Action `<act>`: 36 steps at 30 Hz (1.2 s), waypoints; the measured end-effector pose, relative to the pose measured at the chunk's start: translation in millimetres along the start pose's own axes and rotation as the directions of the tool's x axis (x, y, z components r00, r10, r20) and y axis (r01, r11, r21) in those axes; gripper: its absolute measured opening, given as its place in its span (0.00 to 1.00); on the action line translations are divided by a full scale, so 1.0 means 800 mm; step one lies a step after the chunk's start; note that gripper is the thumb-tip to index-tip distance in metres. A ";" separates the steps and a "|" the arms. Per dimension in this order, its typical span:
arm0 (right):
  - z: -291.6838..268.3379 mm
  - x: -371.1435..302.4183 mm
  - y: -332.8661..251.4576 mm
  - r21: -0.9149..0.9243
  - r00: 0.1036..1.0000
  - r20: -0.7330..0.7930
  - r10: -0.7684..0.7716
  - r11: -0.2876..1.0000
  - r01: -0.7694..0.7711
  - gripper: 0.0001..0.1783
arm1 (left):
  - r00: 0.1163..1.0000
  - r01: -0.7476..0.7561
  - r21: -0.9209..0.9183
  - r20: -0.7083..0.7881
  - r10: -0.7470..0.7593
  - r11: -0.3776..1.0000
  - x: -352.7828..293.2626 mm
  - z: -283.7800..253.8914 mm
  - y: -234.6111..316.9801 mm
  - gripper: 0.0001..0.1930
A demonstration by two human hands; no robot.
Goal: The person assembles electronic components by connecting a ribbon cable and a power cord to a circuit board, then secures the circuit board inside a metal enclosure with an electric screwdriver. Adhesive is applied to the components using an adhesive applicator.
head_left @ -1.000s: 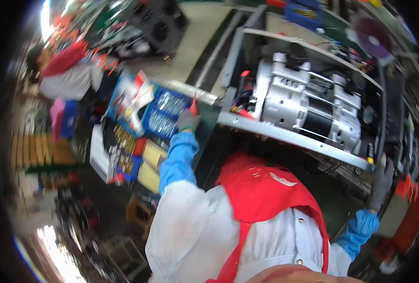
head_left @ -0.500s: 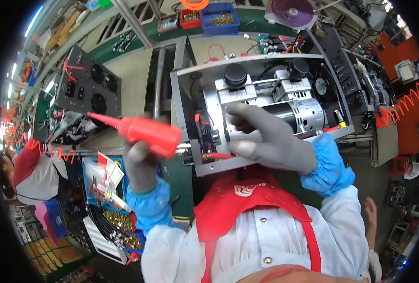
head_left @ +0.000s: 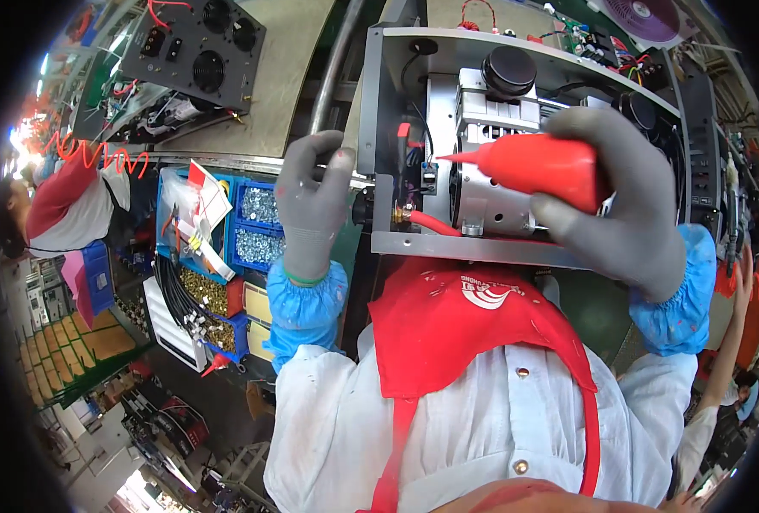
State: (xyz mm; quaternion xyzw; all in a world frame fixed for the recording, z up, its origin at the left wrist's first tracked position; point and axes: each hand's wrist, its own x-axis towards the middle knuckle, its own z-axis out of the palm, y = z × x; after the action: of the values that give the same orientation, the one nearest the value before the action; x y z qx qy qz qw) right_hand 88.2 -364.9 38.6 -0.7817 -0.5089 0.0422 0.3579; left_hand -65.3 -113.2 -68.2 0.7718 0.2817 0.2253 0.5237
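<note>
My right hand (head_left: 623,205), in a grey glove, grips a red squeeze bottle (head_left: 538,164) whose thin nozzle points left. It is over a metal-framed machine (head_left: 482,246) with a silver pump motor (head_left: 486,205) and round black caps (head_left: 509,72) inside. Inside the frame's left part, a red tube (head_left: 435,224) runs from a brass fitting. My left hand (head_left: 314,201), gloved in grey too, is raised just outside the frame's left end. Its fingers are bent but apart, with nothing between them.
Left of me stand blue bins of small metal parts (head_left: 258,224), a tray with pliers and papers (head_left: 198,218), and brass fittings (head_left: 204,295) beside black cables. Another open unit (head_left: 196,64) sits at the far left. A person (head_left: 76,192) is at the left; another person's arm (head_left: 734,342) shows at the right.
The red squeeze bottle has passed from my left hand to my right hand and is now over the machine. My left hand has let go. The view has shifted left.
</note>
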 end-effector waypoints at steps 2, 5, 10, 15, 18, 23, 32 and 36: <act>0.015 0.014 0.002 -0.055 0.997 0.050 -0.056 0.997 0.059 0.28 | 0.999 -0.046 -0.013 0.016 0.046 0.999 -0.011 0.003 -0.020 0.14; 0.042 0.032 -0.005 -0.140 0.991 0.079 -0.104 0.983 0.114 0.26 | 0.999 -0.007 0.046 -0.038 0.008 0.999 -0.029 0.024 -0.006 0.17; 0.072 0.042 -0.014 -0.122 0.967 0.236 -0.099 0.984 0.130 0.21 | 0.997 -0.050 0.014 -0.055 0.051 0.999 -0.029 0.028 -0.029 0.19; 0.115 0.039 -0.010 -0.246 0.960 0.248 -0.131 0.950 0.193 0.27 | 0.993 -0.110 -0.011 -0.045 0.109 0.994 -0.030 0.025 -0.035 0.19; 0.122 0.044 -0.002 -0.330 0.950 0.309 -0.050 0.931 0.156 0.29 | 0.996 -0.086 -0.124 -0.042 0.082 0.989 -0.030 0.032 -0.033 0.19; 0.127 0.046 -0.002 -0.417 0.930 0.350 0.114 0.908 0.045 0.29 | 0.994 -0.109 -0.064 -0.021 0.107 0.992 -0.035 0.024 -0.041 0.20; 0.133 0.049 -0.012 -0.430 0.906 0.399 0.144 0.902 0.046 0.23 | 0.996 -0.087 -0.064 -0.025 0.086 0.994 -0.032 0.025 -0.050 0.21; 0.137 0.050 -0.009 -0.422 0.912 0.391 0.124 0.905 0.058 0.23 | 0.995 -0.095 -0.134 -0.028 0.092 0.986 -0.032 0.027 -0.053 0.21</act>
State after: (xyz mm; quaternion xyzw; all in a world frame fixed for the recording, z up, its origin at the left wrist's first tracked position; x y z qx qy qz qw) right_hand 54.4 -273.9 -26.0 -0.8231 -0.5555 0.0992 0.0639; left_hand -78.5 -132.7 -116.8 0.7444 0.2348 0.2767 0.5605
